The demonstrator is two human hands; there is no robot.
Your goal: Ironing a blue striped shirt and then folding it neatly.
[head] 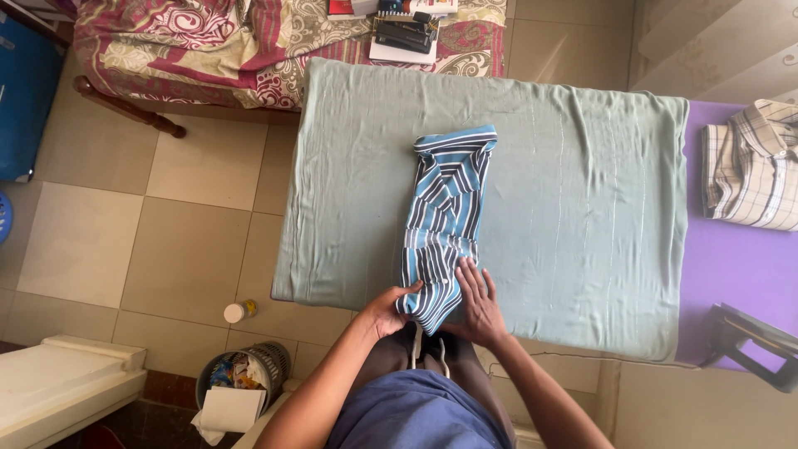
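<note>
A blue, white and dark striped garment (446, 216) lies folded into a long narrow strip on a table covered with a pale green cloth (565, 208). My left hand (387, 309) grips the near left corner of the garment at the table's front edge. Flat on the garment's near right side rests my right hand (477, 301), fingers spread and pressing down.
A folded checked shirt (752, 166) lies on the purple surface (740, 274) at right, with a dark iron (752, 342) nearer me. A bed with patterned cover (249, 41) stands beyond. On the tiled floor at left stand a waste bin (241, 378) and a small bottle (238, 312).
</note>
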